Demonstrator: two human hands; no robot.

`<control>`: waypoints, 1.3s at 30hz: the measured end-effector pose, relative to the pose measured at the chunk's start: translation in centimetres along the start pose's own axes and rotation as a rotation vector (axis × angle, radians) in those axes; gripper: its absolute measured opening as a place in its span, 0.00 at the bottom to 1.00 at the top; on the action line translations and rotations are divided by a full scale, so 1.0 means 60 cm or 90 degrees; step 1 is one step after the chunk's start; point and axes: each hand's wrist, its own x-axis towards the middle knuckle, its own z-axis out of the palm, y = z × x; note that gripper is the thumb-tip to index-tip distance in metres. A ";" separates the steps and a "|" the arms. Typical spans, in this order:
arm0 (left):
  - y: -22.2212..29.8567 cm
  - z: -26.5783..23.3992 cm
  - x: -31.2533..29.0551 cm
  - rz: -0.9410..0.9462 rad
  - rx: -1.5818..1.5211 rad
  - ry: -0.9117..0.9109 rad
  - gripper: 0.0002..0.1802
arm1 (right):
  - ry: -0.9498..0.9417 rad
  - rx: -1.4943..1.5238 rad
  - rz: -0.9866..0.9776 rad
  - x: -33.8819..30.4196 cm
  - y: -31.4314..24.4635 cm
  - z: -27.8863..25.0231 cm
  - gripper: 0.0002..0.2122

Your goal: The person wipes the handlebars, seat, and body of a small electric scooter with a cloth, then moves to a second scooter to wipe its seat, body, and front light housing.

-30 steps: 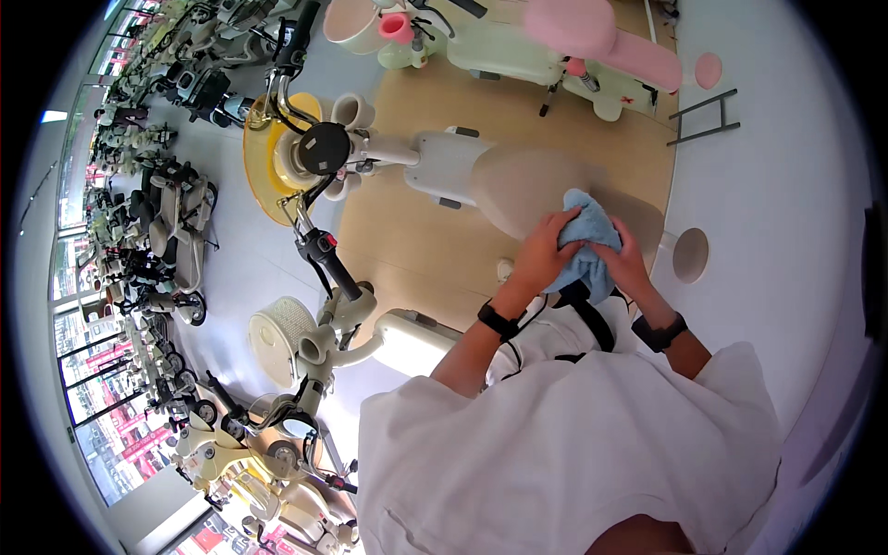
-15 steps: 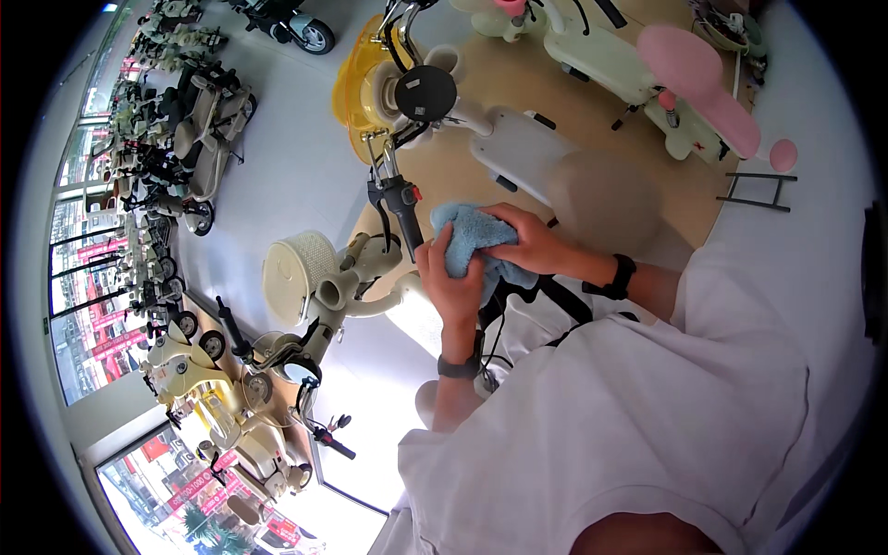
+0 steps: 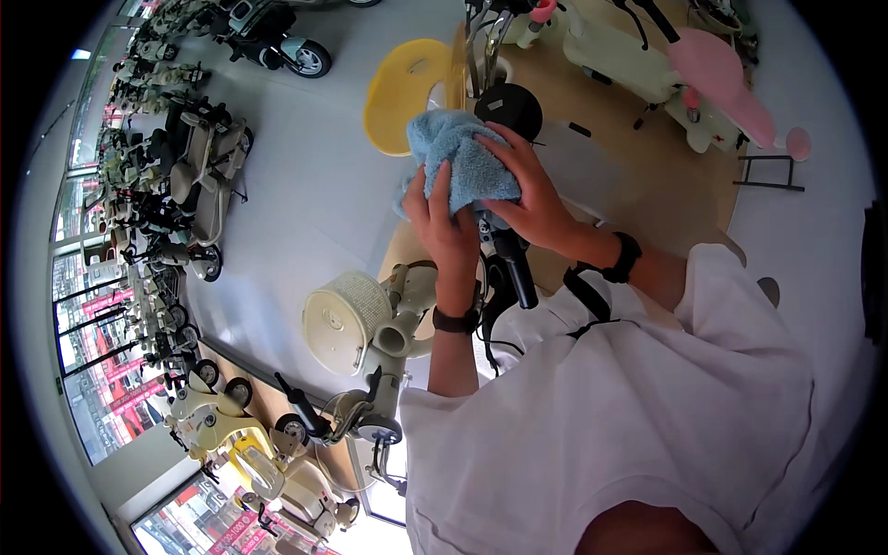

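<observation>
A fluffy light-blue cloth is bunched between my two hands and lies over part of a scooter's handlebar. My left hand presses its fingers into the cloth's near left side. From the right, my right hand curls over it. Out from under the cloth toward me comes the black handlebar grip; the controls and lever beside it are hidden. Just beyond my right fingers sits a round black disc at the middle of the handlebar. A yellow rounded panel stands at the scooter's front.
Left of my left forearm is another scooter with a round cream basket. A yellow-cream scooter stands by the lower-left window. Rows of scooters line the left wall. At the upper right is a pale green scooter with a pink seat.
Both hands have carried the cloth forward, from beside the grip to over the handlebar's inner part. The view has shifted, so the scooters appear displaced.
</observation>
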 end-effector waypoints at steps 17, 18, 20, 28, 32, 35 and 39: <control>-0.065 0.109 0.211 -0.033 -0.399 -0.203 0.26 | 0.298 0.114 0.183 0.152 0.027 0.036 0.30; -0.070 0.113 0.218 -0.049 -0.413 -0.214 0.26 | 0.307 0.117 0.183 0.161 0.023 0.032 0.30; -0.081 0.115 0.223 -0.064 -0.425 -0.234 0.26 | 0.275 0.071 0.214 0.175 0.016 0.027 0.29; -0.084 0.121 0.224 -0.046 -0.455 -0.244 0.28 | 0.334 0.012 0.224 0.170 0.025 0.042 0.29; -0.083 0.113 0.224 -0.066 -0.461 -0.287 0.30 | 0.378 0.022 0.257 0.165 0.014 0.052 0.28; -0.089 0.120 0.217 -0.010 -0.481 -0.284 0.31 | 0.405 -0.015 0.259 0.155 0.020 0.052 0.28; -0.093 0.123 0.214 0.005 -0.483 -0.284 0.32 | 0.438 0.030 0.266 0.153 0.006 0.058 0.29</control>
